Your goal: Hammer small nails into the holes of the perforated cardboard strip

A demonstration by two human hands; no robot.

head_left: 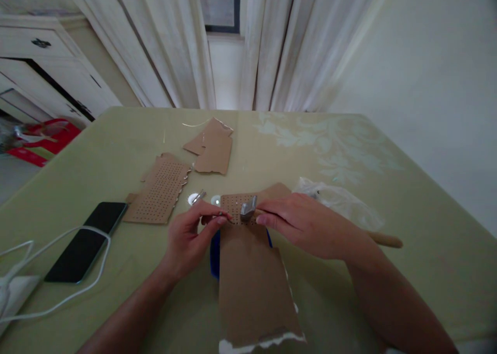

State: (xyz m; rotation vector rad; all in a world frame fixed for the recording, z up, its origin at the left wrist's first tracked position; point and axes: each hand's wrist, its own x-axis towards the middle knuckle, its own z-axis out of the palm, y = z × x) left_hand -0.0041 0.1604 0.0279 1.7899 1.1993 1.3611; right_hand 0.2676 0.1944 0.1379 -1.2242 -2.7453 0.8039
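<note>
table (272, 157): pale green
curtains (166, 38): white, behind table
cabinet (42, 48): far left
left hand (192, 235): pinching small thin item (230, 219)
right hand (301, 222): closed round hammer (248, 208)

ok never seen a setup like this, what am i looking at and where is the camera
There's no machine here, just a person's two bare hands, seen in one picture from a camera worn on the head, looking forward and down. The right hand grips a hammer with a wooden handle. The left hand pinches something small and thin, too blurred to name, by a cardboard piece with punched holes. Under that is a blue object, mostly hidden. Also on the table are another perforated cardboard piece, cardboard scraps, a smartphone crossed by a white cable, and a clear plastic bag.
</note>
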